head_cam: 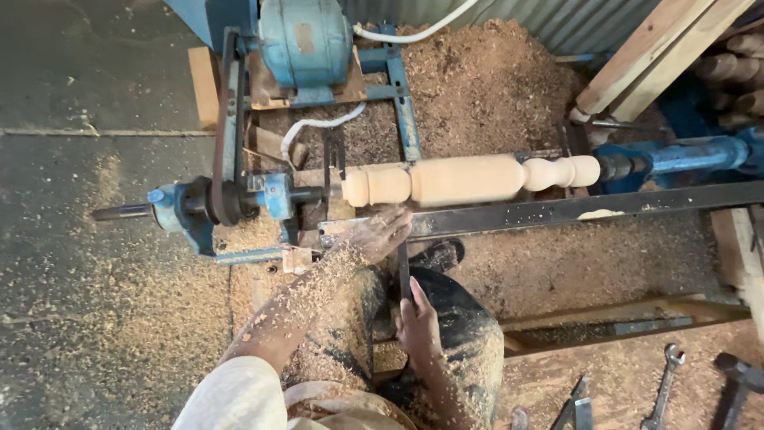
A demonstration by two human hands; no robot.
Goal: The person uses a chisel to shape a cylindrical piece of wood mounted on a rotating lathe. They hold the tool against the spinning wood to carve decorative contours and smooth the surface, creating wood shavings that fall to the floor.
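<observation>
A pale turned wooden spindle (465,179) is mounted lengthwise on a blue wood lathe (239,199). My left hand (380,233), dusted with shavings, rests on the dark tool rest bar (557,211) just below the spindle's left end, pressing down the front of a long dark chisel (403,267). Lower down, my right hand (418,322) grips the chisel's rear end above my knee. The chisel's tip is hidden under my left hand.
A blue motor (305,40) with a belt sits at the back. Wood shavings (485,80) are piled behind and under the lathe. A wrench (664,386) and other metal tools lie bottom right. Wooden planks (652,52) lean at top right.
</observation>
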